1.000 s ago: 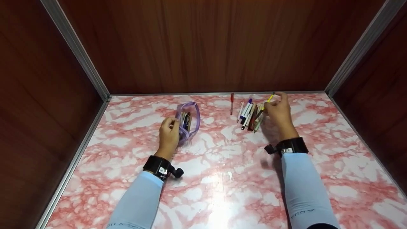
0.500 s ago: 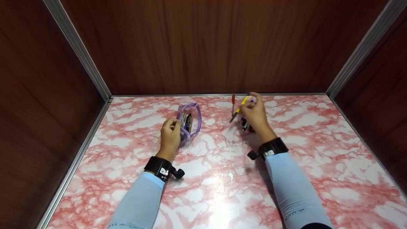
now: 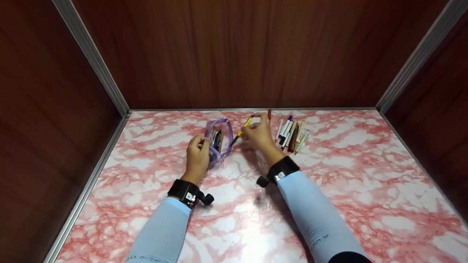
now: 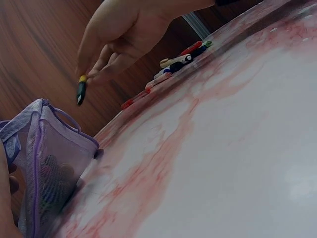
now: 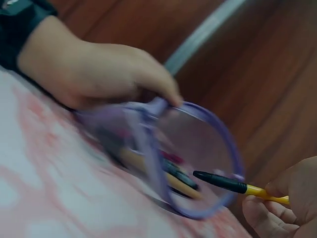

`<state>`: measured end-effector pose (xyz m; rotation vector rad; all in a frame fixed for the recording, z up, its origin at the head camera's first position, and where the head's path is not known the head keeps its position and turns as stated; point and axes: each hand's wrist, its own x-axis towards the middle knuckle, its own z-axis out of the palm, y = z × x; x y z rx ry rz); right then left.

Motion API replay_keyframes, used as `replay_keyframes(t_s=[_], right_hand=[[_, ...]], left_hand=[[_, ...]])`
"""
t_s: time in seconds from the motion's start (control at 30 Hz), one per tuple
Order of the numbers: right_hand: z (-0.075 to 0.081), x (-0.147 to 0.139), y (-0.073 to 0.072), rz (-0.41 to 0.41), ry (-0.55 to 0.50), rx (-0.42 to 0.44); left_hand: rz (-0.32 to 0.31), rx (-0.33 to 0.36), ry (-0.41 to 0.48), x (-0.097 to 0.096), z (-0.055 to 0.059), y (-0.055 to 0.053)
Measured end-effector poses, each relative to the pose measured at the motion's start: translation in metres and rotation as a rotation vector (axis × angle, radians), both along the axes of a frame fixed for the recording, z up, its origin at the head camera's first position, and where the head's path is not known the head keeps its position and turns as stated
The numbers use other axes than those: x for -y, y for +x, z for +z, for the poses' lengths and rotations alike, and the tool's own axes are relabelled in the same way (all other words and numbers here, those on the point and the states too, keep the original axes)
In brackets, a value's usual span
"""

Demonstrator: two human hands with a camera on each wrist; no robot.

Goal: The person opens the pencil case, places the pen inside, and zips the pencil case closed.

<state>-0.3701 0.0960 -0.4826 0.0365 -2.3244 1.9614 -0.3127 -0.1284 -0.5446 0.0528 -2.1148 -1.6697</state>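
Note:
My left hand [image 3: 197, 155] pinches the near left rim of a purple mesh pencil case [image 3: 230, 128], whose mouth gapes toward the right. Several pens and pencils [image 3: 217, 140] lie inside it; the right wrist view shows their ends through the opening. Between thumb and fingers, my right hand [image 3: 260, 135] holds a yellow pen with a black tip [image 3: 244, 128]. Its dark end [image 5: 218, 181] points at the case's mouth and overlaps the opening in the right wrist view. In the left wrist view the pen [image 4: 81, 90] hangs above the table, right of the case.
A loose row of markers, pens and pencils [image 3: 292, 135] lies right of my right hand on the red-and-white marbled table [image 3: 234, 219]. A red-capped pen [image 3: 270, 114] lies apart from them, partly hidden by that hand. Brown wood panels [image 3: 234, 54] enclose the back and sides.
My right hand has carried the yellow pen left from the row of pens to the mouth of the pencil case. My left hand keeps its hold on the case.

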Motion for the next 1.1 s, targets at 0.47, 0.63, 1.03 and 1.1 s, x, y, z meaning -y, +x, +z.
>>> replay_keyframes(t_s=[0.47, 0.63, 1.03, 1.1], right_hand=[[-0.010, 0.055, 0.003, 0.221, 0.063, 0.093], [-0.011, 0.051, 0.006, 0.310, 0.189, 0.043], [-0.005, -0.026, -0.010, 0.253, 0.246, 0.048], [-0.003, -0.048, -0.015, 0.226, 0.291, 0.004]], left_hand=[[-0.025, -0.020, 0.031, -0.002, -0.001, 0.000], [-0.024, -0.052, 0.014, -0.001, 0.000, -0.001], [-0.015, -0.057, 0.017, 0.000, 0.001, -0.001], [-0.015, -0.062, 0.020, 0.000, 0.000, -0.001]])
